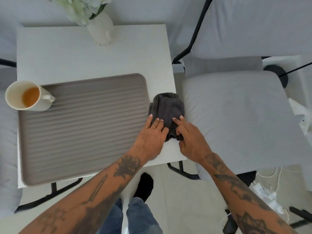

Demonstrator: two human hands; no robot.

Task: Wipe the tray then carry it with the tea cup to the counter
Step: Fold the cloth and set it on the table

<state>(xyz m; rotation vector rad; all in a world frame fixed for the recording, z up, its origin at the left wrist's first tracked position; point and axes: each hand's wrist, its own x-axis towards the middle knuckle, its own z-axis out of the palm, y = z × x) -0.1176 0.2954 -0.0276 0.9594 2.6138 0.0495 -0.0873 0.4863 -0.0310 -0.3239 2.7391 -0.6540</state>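
Observation:
A ribbed grey-brown tray (84, 125) lies on a small white table (67, 56). A cream cup (27, 96) with tea in it stands on the tray's far left corner. A dark grey cloth (167, 105) lies bunched on the table just right of the tray. My left hand (152, 137) rests flat with its fingertips on the cloth's left side and its thumb side over the tray's right rim. My right hand (189, 137) pinches the cloth's near edge while its index finger points onto the cloth.
A white vase (101, 29) with pale flowers stands at the table's far edge. Grey cushioned chairs (236, 115) with black frames stand close on the right and left. White cables (266, 191) lie on the tiled floor at the right. My legs are below the table's near edge.

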